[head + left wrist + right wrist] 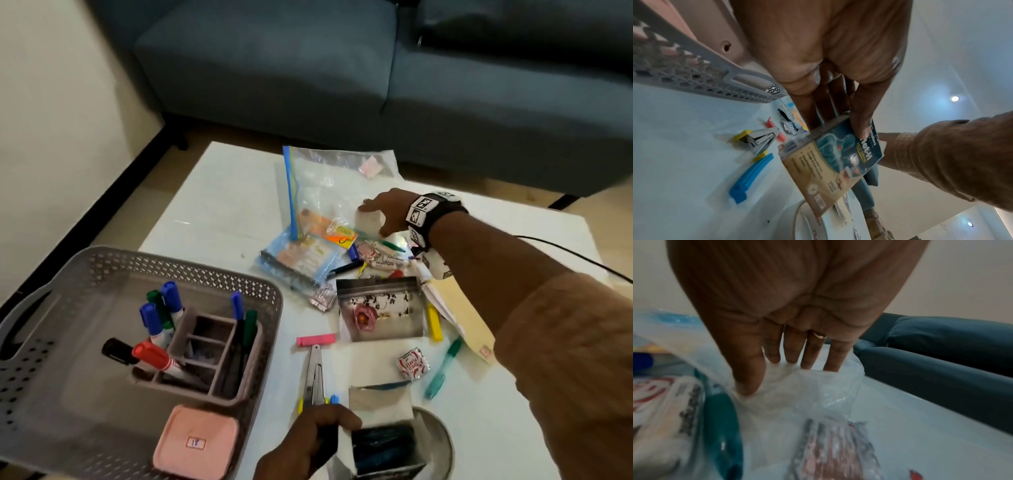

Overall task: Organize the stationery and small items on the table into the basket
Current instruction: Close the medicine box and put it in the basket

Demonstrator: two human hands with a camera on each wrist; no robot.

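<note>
The white surface [212,205] carries a grey basket [102,267] at its near left corner and a loose heap of stationery spread across the middle and right. The basket already holds a divided pen holder [205,346] stocked with markers, and a pink lidded box [197,442] in its near corner. Largest in the heap is a clear zip bag [318,192] with a blue seal strip; it lies at the far side of the pile, its long axis running away from the person, well apart from the basket and off to the basket's right. The right hand [383,212] is stretched out over that bag, and in the right wrist view its fingers [791,352] and thumb close on the crumpled clear plastic, so this grip is narrow and pinching the bag. The left hand [308,442] sits at the near edge, just beside the basket's right wall, holding a small printed box [830,155] with the thumb on one face and the fingers behind it. A stapler [315,373] lies just beyond that hand, with a pink clip [315,340] past its tip and a blue clip [751,178] next to it. By my judgement the left hand is far nearer the basket, so its box needs only a short move leftward over the rim, while the bag must travel back and left across the whole heap.
</note>
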